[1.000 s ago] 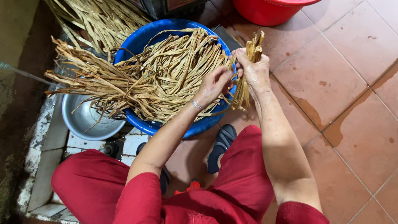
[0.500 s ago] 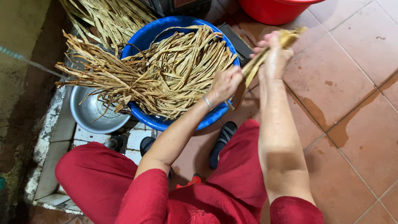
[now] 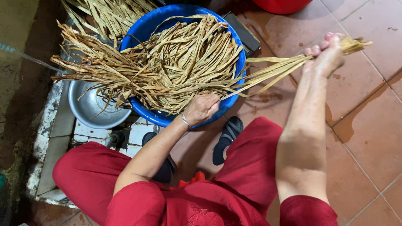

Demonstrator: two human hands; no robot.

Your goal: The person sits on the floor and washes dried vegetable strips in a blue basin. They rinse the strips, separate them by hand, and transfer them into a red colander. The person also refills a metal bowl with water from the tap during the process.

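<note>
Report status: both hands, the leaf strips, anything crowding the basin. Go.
Right hand shut on bundle of dried tan leaf strips. Left hand on heap in round blue plastic basin. Round metal bowl alongside.

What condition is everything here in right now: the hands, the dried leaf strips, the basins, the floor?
right hand: closed around a bundle of strips, lifted to the side
left hand: resting on the strips at the basin's rim
blue basin: heaped full of dried strips
metal bowl: holds no strips
tiled floor: wet in patches
</note>
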